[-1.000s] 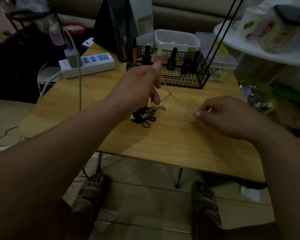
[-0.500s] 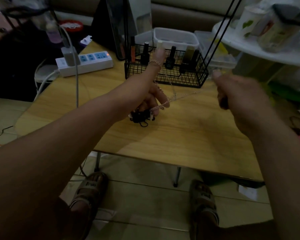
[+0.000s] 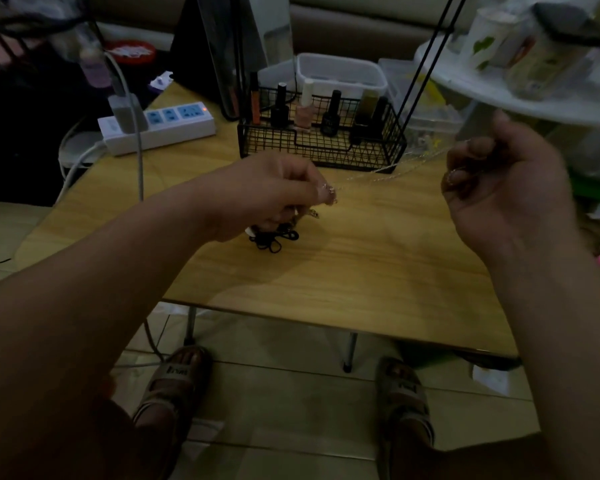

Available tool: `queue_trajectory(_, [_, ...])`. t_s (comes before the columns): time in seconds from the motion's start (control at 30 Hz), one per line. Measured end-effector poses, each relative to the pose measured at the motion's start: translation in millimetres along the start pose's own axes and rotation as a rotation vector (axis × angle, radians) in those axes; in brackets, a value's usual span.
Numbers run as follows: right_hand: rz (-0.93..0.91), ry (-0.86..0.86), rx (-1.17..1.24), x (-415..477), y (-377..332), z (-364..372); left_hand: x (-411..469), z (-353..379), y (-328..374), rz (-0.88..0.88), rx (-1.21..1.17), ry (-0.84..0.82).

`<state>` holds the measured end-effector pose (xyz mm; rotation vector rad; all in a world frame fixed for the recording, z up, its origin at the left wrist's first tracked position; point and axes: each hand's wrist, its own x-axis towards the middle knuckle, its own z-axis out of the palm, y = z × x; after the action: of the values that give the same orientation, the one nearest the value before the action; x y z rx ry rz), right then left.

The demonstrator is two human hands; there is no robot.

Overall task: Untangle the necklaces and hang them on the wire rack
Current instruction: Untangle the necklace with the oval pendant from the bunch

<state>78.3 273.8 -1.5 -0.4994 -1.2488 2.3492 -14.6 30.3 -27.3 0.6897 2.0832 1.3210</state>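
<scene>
Two hands stretch one thin chain [image 3: 388, 172] above the table [image 3: 378, 271].
I see the left hand [image 3: 278, 192] grip pinching one end and the right hand [image 3: 499, 181] grip curled round the other; a dark tangle [image 3: 274, 240] lies on the table beneath the left. Sandal strap [image 3: 177, 370] lettering is unreadable.

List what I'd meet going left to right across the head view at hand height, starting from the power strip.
white power strip → left hand → thin chain stretched between the hands → right hand
</scene>
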Motion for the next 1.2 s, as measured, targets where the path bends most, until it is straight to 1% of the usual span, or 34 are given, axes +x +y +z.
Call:
queue_trajectory(0.07, [-0.037, 0.031, 0.013, 1.6, -1.1, -1.0, -0.2, -1.0, -0.7, -0.006, 0.059, 0.002])
queue_trajectory(0.13, [-0.055, 0.016, 0.028, 3.1, -3.0, -4.0, -0.5, -2.4, -1.7, -0.017, 0.084, -0.006])
queue_trajectory(0.27, [-0.037, -0.059, 0.117, 5.7, -10.9, -11.5, -1.3, -4.8, -4.4, -0.033, 0.149, -0.005])
queue_trajectory(0.33, [-0.033, -0.051, 0.154, 6.7, -14.9, -13.8, -1.6, -6.1, -6.1, -0.031, 0.167, 0.015])
queue_trajectory(0.4, [-0.034, -0.034, 0.143, 6.9, -16.3, -14.4, -2.0, -6.7, -7.4, -0.016, 0.178, 0.013])
queue_trajectory(0.43, [-0.030, -0.033, 0.100, 6.5, -15.7, -13.8, -2.3, -6.6, -7.6, -0.005, 0.192, 0.010])
queue_trajectory(0.5, [-0.022, -0.052, -0.060, 4.8, -12.4, -11.6, -3.1, -6.5, -7.7, 0.025, 0.216, 0.016])
queue_trajectory(0.57, [-0.035, -0.093, -0.333, 2.2, -7.3, -8.6, -3.4, -6.0, -6.5, 0.032, 0.162, 0.013])
queue_trajectory(0.63, [-0.068, -0.144, -0.694, -2.0, 0.4, -4.2, -3.3, -5.8, -5.7, 0.034, 0.051, -0.016])
queue_trajectory(0.67, [-0.077, -0.192, -0.837, -5.0, 5.7, -1.0, -3.4, -5.9, -5.0, 0.042, -0.001, -0.030])
queue_trajectory(0.73, [-0.071, -0.331, -0.995, -12.6, 16.9, 7.1, -2.4, -5.5, -3.0, 0.061, -0.093, -0.048])
queue_trajectory(0.8, [-0.029, -0.470, -1.045, -17.8, 28.6, 14.9, -0.9, -4.4, -1.4, 0.066, -0.163, -0.058])
queue_trajectory(0.87, [0.046, -0.590, -1.032, -19.5, 38.8, 20.6, -0.2, -3.8, -0.7, 0.062, -0.213, -0.067])
queue_trajectory(0.93, [0.098, -0.649, -1.005, -18.4, 46.1, 23.0, 0.1, -4.2, 0.0, 0.056, -0.246, -0.070])
queue_trajectory(1.07, [0.106, -0.650, -1.031, -15.7, 51.0, 22.4, -2.3, -9.2, 1.1, 0.061, -0.257, -0.072])
queue_trajectory(1.13, [0.070, -0.635, -1.015, -16.1, 47.8, 20.9, -5.2, -12.3, 1.2, 0.066, -0.171, -0.062])
queue_trajectory(1.2, [0.003, -0.584, -1.028, -16.1, 42.7, 19.3, -8.5, -12.5, 2.7, 0.074, -0.017, -0.037])
